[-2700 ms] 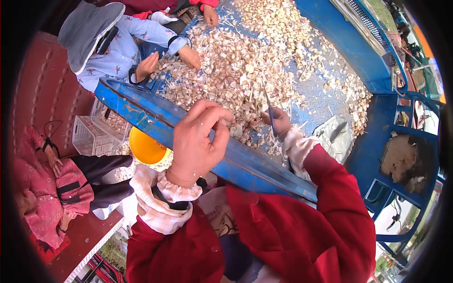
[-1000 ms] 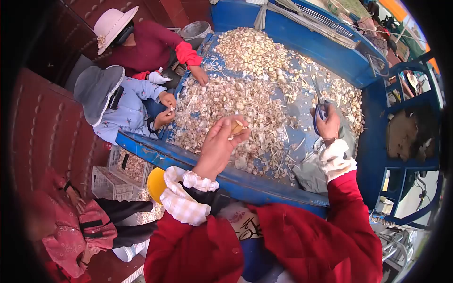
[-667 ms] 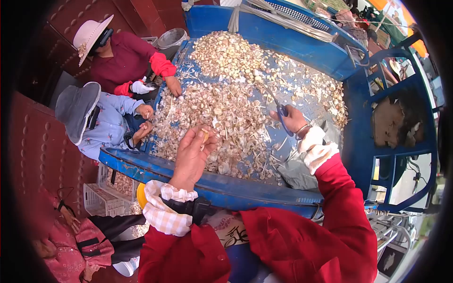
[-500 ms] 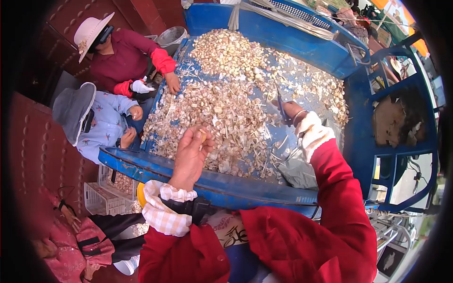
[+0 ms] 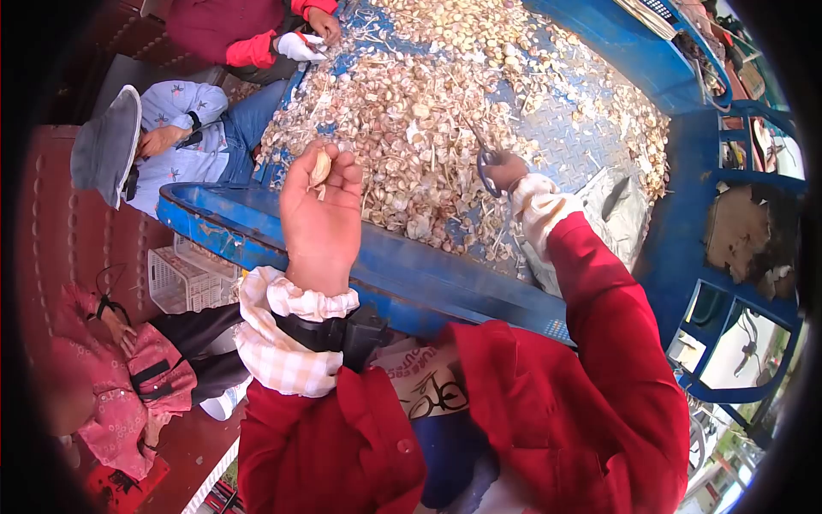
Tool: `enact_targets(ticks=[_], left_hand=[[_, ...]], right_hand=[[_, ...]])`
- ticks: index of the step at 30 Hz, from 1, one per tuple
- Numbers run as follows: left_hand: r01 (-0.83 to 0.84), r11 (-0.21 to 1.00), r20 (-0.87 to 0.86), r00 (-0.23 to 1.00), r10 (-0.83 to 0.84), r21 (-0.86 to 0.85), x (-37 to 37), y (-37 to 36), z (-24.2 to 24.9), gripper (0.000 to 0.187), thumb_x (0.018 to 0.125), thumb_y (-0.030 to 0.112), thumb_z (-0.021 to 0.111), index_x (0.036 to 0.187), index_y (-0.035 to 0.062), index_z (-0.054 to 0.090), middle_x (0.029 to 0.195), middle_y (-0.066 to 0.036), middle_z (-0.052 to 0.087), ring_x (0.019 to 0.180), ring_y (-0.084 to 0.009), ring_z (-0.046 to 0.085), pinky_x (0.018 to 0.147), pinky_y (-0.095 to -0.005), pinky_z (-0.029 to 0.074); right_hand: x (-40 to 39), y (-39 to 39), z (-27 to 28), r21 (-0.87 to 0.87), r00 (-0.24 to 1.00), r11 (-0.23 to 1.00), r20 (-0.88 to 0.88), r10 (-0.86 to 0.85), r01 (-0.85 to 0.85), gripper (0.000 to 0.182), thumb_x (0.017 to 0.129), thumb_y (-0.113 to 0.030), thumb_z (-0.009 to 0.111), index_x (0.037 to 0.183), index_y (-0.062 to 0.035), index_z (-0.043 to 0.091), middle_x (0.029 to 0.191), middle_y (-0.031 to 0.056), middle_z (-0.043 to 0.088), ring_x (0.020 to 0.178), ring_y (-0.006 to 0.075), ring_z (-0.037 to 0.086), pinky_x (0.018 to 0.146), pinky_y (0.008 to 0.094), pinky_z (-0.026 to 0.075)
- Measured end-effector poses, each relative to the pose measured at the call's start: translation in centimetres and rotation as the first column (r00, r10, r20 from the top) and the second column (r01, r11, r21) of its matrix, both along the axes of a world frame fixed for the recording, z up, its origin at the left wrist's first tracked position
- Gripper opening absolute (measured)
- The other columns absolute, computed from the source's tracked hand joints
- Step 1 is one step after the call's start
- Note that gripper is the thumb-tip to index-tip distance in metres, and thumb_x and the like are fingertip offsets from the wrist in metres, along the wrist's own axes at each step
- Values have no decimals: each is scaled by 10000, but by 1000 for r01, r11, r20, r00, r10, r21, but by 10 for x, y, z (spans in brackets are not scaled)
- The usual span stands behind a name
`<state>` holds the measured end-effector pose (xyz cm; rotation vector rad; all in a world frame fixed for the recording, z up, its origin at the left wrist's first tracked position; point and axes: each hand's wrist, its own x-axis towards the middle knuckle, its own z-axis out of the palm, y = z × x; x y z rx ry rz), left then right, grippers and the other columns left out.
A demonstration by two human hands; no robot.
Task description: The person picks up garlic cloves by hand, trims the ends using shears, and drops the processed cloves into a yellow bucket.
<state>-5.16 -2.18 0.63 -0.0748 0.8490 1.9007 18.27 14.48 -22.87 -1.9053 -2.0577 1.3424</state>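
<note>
My left hand [image 5: 322,214] is turned palm up near the front edge of a blue truck bed [image 5: 248,230]. A pale garlic clove [image 5: 321,168] sits between its thumb and curled fingers. My right hand [image 5: 508,170], to the right above the bed, grips a pair of scissors [image 5: 485,161] by the dark handles, blades pointing up and away. Beneath and beyond both hands spreads a heap of garlic [image 5: 385,128] with loose skins and cut stems.
Paler, cleaner garlic [image 5: 467,27] is piled at the back of the bed. A grey plastic sack [image 5: 612,214] lies by my right forearm. Two co-workers sit along the left side, one in a grey hat [image 5: 107,146]. White crates [image 5: 184,278] and another person [image 5: 120,377] are lower left.
The view has shifted. My left hand has rolled further palm up, showing more of the clove. The scissors stay in my right hand. The co-worker in the grey hat has raised a hand toward the face.
</note>
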Motion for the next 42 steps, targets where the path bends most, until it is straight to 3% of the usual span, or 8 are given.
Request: enact_targets(ticks=[6,12,16,21,24,27,32,42], left_hand=[[14,999,6,1000,-14,42,-6,-5,-8,169,806,3,507,974,1,527,851,-74,545,780,-187,522,674,-283,460],[-42,999,13,999,42,-7,-3,-2,-1,195,801,-56,471,989,-14,505,889,-102,536,804,-209,511,692,-294,450],[19,999,24,1000,-20,31,-6,-4,-3,181,790,6,496,967,-6,537,880,-87,566,792,-201,537,718,-295,457],[71,995,117,990,-80,76,-8,-3,-2,185,838,60,499,1005,-12,539,851,-75,552,795,-193,525,694,-283,445],[97,992,104,989,-106,80,-6,-4,-1,211,857,55,470,1045,-19,529,845,-71,541,796,-187,513,691,-283,440],[124,986,79,988,-133,109,-5,-5,-2,230,864,43,445,1072,-24,517,855,-70,538,794,-184,505,700,-286,440],[156,982,91,982,-166,103,-5,-5,-1,250,864,39,442,1095,-36,501,874,-74,532,807,-186,499,716,-285,440],[183,979,86,978,-190,92,-2,-4,7,248,866,-16,396,1108,-40,442,870,-60,415,789,-160,413,662,-269,377]], right_hand=[[-26,-60,-16,-91,923,919,-19,384,-385,498,631,-423,686,893,-1,648,769,173,647,724,283,631,702,352,484],[-45,-81,-35,-440,938,831,-99,332,-340,618,644,-580,676,830,9,683,755,141,649,722,237,610,663,325,460],[-39,-44,-47,-344,958,905,46,283,-251,630,655,-550,650,911,25,671,749,140,655,667,219,620,647,331,478],[-20,-44,-53,-200,948,962,-294,122,-186,363,626,-309,751,778,-18,597,626,40,564,576,129,515,563,285,434],[-15,-60,-50,48,982,991,-144,-120,129,383,648,-191,707,962,-14,577,819,105,645,737,190,612,679,292,470],[0,-78,-84,128,929,933,-207,-305,335,302,631,-174,702,851,-26,558,746,69,614,641,158,566,638,269,463],[0,-92,-79,45,926,939,-190,-327,341,438,648,-188,687,1019,14,573,857,122,640,790,210,621,725,308,480],[-51,-86,-94,242,946,916,-117,-301,321,377,601,-188,750,827,-20,500,690,98,585,646,239,593,637,338,476]])
